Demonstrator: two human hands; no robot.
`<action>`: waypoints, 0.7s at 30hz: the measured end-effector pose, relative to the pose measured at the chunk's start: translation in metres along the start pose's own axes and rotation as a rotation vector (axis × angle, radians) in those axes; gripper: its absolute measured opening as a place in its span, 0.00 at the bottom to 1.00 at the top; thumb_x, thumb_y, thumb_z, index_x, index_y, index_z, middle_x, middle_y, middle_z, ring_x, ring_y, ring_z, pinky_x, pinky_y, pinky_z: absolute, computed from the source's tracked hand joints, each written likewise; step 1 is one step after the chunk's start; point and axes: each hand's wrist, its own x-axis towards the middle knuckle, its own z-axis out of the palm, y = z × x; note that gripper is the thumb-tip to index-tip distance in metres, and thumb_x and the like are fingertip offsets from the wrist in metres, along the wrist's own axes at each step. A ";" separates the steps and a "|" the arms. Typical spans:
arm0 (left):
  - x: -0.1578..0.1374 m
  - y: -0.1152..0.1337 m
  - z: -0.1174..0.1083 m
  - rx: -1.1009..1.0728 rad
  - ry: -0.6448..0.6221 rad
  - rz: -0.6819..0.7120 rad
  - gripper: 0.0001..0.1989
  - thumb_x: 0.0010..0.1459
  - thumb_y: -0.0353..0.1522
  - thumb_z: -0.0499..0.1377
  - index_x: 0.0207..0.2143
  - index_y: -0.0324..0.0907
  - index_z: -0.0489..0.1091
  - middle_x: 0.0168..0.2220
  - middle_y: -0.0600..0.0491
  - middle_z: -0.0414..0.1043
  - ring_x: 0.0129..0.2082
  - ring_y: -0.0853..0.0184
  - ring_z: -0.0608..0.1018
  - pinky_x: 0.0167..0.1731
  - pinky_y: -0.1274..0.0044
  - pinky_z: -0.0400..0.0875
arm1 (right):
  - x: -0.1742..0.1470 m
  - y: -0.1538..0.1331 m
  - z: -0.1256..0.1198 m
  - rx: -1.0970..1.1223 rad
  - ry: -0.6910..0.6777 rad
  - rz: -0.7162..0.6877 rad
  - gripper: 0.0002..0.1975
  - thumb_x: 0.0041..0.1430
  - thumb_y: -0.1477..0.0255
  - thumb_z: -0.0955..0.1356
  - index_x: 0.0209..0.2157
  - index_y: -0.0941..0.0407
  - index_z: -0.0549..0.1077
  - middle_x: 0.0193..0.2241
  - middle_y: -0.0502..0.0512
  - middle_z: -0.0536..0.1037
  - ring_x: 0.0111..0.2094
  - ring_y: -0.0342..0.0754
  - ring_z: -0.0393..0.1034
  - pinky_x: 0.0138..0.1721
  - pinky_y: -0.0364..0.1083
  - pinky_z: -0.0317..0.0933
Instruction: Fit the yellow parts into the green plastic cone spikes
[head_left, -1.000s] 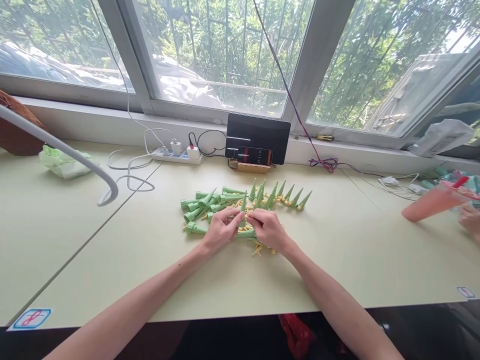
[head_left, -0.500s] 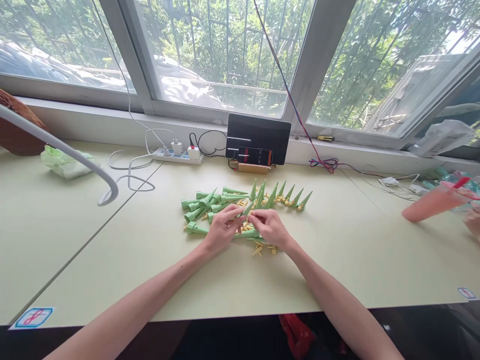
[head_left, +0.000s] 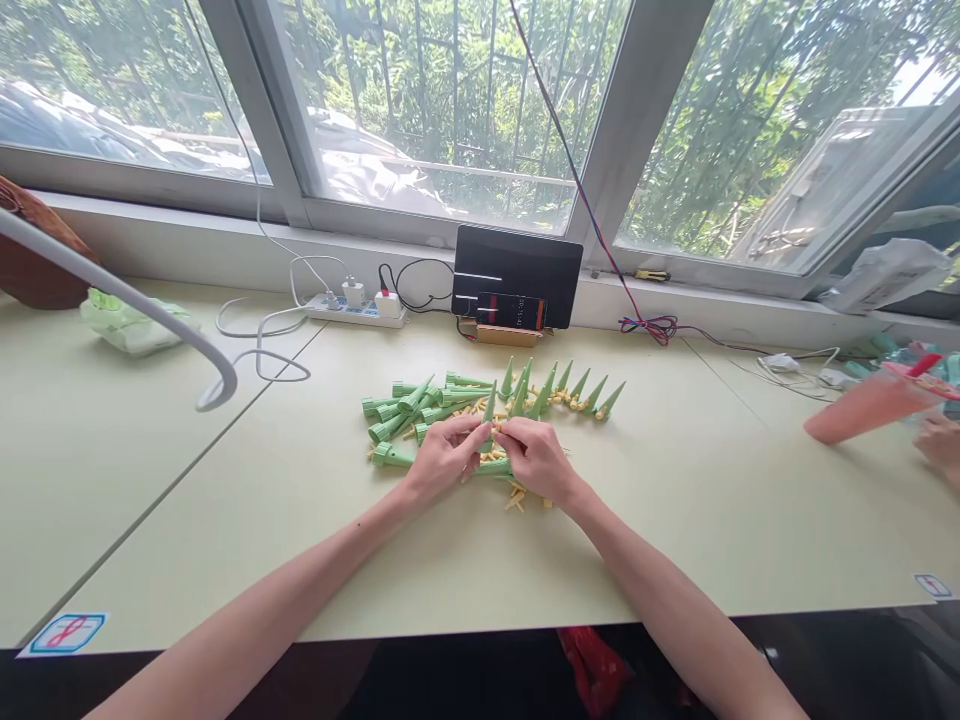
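My left hand is closed around a green plastic watering spike, whose pointed tip stands up. Against its side, my right hand pinches a small yellow plastic valve piece, mostly covered by the fingers. Left of the hands lies a pile of loose green spikes with ribbed collars. Behind them and to the right, several spikes fitted with yellow pieces stand in a curved row, tips up. Loose yellow pieces are scattered under and in front of my right hand.
A phone showing a timer leans on a black tablet at the back. A power strip with white cables is left of it. At right lie a red drink cup and another person's hand.
The spike in my left hand has turned from leaning right to nearly upright. My fingers have closed in around it. The other person's hand at right has come further into view.
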 end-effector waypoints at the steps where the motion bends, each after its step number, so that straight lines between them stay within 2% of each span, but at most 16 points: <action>1: 0.000 0.000 0.000 -0.001 0.001 -0.002 0.16 0.62 0.43 0.58 0.29 0.39 0.71 0.19 0.58 0.62 0.14 0.74 0.69 0.12 0.82 0.63 | 0.000 0.001 0.000 0.000 -0.002 0.006 0.18 0.66 0.69 0.59 0.21 0.54 0.54 0.20 0.49 0.58 0.23 0.44 0.52 0.27 0.44 0.48; 8: 0.001 -0.003 0.001 -0.006 0.011 0.070 0.17 0.62 0.42 0.58 0.28 0.38 0.73 0.25 0.56 0.64 0.16 0.75 0.70 0.13 0.81 0.66 | 0.001 -0.002 -0.002 0.055 -0.006 0.043 0.19 0.65 0.70 0.60 0.20 0.55 0.53 0.19 0.47 0.56 0.22 0.42 0.48 0.26 0.44 0.46; 14: 0.001 -0.005 -0.001 -0.007 -0.004 0.073 0.17 0.61 0.43 0.58 0.31 0.38 0.73 0.31 0.54 0.64 0.17 0.76 0.71 0.12 0.81 0.66 | 0.001 -0.002 -0.002 0.132 -0.007 0.068 0.19 0.64 0.70 0.61 0.20 0.55 0.52 0.19 0.46 0.54 0.22 0.41 0.45 0.24 0.43 0.44; 21: 0.003 -0.007 -0.002 0.003 -0.038 0.020 0.17 0.63 0.44 0.55 0.33 0.39 0.70 0.25 0.56 0.64 0.20 0.71 0.74 0.17 0.80 0.70 | 0.000 -0.003 0.003 0.049 0.053 0.022 0.17 0.65 0.71 0.61 0.21 0.55 0.57 0.19 0.46 0.58 0.22 0.41 0.50 0.25 0.43 0.48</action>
